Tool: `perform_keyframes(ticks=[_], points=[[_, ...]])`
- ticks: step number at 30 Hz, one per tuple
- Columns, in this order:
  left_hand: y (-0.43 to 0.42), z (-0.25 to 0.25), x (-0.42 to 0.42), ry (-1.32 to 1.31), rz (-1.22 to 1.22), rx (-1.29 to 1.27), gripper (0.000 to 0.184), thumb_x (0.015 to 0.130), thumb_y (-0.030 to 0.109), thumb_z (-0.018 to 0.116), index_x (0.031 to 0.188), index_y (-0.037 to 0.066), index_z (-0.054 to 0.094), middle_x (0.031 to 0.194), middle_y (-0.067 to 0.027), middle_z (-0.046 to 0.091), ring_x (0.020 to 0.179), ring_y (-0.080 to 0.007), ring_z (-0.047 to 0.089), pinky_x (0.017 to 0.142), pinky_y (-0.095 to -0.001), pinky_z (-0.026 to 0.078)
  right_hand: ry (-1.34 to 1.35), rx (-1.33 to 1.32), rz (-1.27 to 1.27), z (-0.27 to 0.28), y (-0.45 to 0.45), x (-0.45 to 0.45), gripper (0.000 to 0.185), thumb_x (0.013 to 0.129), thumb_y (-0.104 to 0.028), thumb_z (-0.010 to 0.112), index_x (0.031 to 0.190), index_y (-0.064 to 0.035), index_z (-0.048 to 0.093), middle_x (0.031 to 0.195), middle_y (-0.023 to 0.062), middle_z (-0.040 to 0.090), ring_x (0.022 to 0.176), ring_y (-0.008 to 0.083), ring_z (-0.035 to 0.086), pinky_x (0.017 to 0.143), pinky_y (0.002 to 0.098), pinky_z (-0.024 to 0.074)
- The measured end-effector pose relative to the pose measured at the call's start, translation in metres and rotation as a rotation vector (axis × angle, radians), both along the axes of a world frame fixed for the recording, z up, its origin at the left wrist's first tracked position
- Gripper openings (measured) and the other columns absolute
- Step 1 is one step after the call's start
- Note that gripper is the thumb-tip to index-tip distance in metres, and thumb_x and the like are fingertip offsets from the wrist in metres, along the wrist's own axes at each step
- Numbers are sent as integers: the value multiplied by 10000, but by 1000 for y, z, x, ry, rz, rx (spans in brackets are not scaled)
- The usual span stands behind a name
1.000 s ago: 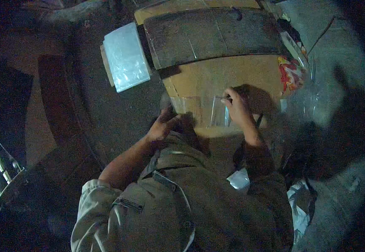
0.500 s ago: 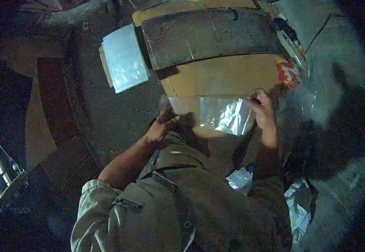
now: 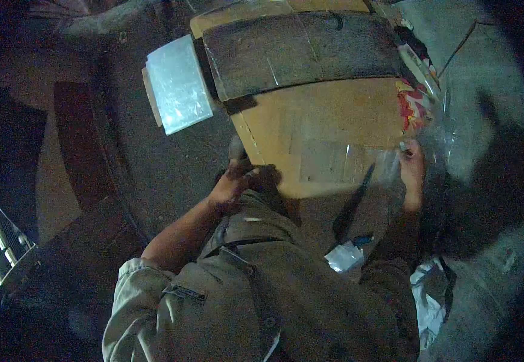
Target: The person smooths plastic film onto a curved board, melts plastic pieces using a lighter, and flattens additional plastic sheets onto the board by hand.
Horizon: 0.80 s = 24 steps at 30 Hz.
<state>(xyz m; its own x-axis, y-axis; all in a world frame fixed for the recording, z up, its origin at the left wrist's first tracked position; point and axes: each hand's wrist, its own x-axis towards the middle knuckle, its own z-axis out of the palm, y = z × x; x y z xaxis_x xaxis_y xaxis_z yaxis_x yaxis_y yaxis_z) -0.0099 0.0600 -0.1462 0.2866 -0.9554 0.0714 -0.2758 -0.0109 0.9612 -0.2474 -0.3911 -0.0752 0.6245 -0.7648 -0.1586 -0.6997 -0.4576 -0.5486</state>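
Note:
My right hand (image 3: 413, 169) pinches the edge of a clear plastic bag (image 3: 334, 163) at the right. The bag stretches leftward, see-through, over the tan cardboard (image 3: 328, 108), and its far outline is hard to make out. My left hand (image 3: 232, 188) is beside my bent leg, at the cardboard's lower left corner. Its fingers are apart, and nothing shows in them.
A stack of clear plastic sheets or bags (image 3: 180, 84) lies left of a dark, worn panel (image 3: 304, 51) on the cardboard. Red-and-yellow packaging (image 3: 413, 105) is at the right edge. A small whitish packet (image 3: 344, 257) and crumpled white material (image 3: 428, 301) lie lower right.
My right hand has moved right, drawing the plastic bag along over the cardboard. The bag's bright glare has gone. My left hand has stayed nearly in place.

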Motion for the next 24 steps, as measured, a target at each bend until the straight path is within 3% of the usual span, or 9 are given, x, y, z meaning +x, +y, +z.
perform_keyframes(ticks=[1, 3, 6, 8, 11, 13, 16, 20, 24], points=[[-2, 0, 0, -1, 0, 1, 457, 943, 314, 492, 1337, 94, 422, 1336, -216, 416, 1186, -380, 459, 1016, -412, 355, -29, -232, -5, 24, 32, 28, 321, 785, -81, 648, 1091, -59, 552, 993, 128, 621, 888, 244, 606, 778, 332, 485], [-9, 5, 0, 582, 98, 405, 434, 955, 293, 467, 1336, 92, 410, 1277, -206, 483, 1136, -376, 504, 987, -418, 380, -44, -210, 32, -2, 47, 44, 345, 785, -108, 663, 1107, -55, 550, 1003, 135, 623, 912, 262, 609, 784, 346, 488], [-18, 32, 0, 660, 146, 339, 390, 964, 285, 447, 1298, 85, 457, 1243, -192, 520, 1136, -328, 515, 961, -398, 402, -61, 11, 121, -8, 96, 99, 421, 791, -183, 692, 1161, -50, 540, 1057, 164, 622, 969, 294, 614, 796, 366, 490], [-19, 44, -3, 524, 165, 307, 364, 967, 283, 441, 1266, 82, 491, 1230, -189, 531, 1133, -307, 520, 952, -389, 408, -86, 91, 324, -10, 127, 128, 432, 833, -183, 652, 1211, -37, 500, 1164, 182, 576, 1104, 267, 556, 854, 356, 468], [-10, 26, 0, 391, 194, 296, 340, 960, 253, 464, 1218, 39, 519, 1181, -153, 564, 1115, -250, 530, 937, -365, 410, -158, 388, 234, -15, 165, 164, 460, 821, -190, 669, 1225, -61, 493, 1158, 195, 578, 1154, 321, 519, 910, 400, 442], [-13, 33, 4, 403, 201, 318, 339, 949, 224, 493, 1202, 0, 512, 1147, -120, 586, 1099, -214, 535, 930, -348, 407, 17, -103, 457, -7, 175, 179, 507, 790, -243, 701, 1224, -75, 499, 1196, 258, 541, 1141, 412, 494, 958, 447, 404], [-13, 38, 6, 568, 307, 553, 352, 941, 228, 508, 1210, 2, 514, 1158, -123, 587, 1085, -208, 543, 921, -348, 408, -63, -114, 476, -27, 177, 184, 486, 768, -223, 711, 1193, -95, 511, 1178, 265, 535, 1170, 416, 448, 975, 459, 376], [-7, 33, 3, 542, 304, 501, 359, 932, 233, 523, 1204, 1, 522, 1124, -139, 606, 1060, -216, 558, 917, -351, 414, -61, 77, 422, -16, 173, 187, 317, 721, -135, 717, 981, -70, 548, 945, 210, 575, 1015, 380, 502, 854, 468, 399], [-5, 39, 2, 507, 296, 456, 326, 940, 231, 514, 1190, 27, 558, 1183, -103, 598, 1108, -209, 539, 976, -341, 392, -179, 17, 527, -25, 169, 183, 243, 739, -114, 702, 920, -59, 549, 839, 166, 582, 922, 350, 540, 791, 441, 419]])
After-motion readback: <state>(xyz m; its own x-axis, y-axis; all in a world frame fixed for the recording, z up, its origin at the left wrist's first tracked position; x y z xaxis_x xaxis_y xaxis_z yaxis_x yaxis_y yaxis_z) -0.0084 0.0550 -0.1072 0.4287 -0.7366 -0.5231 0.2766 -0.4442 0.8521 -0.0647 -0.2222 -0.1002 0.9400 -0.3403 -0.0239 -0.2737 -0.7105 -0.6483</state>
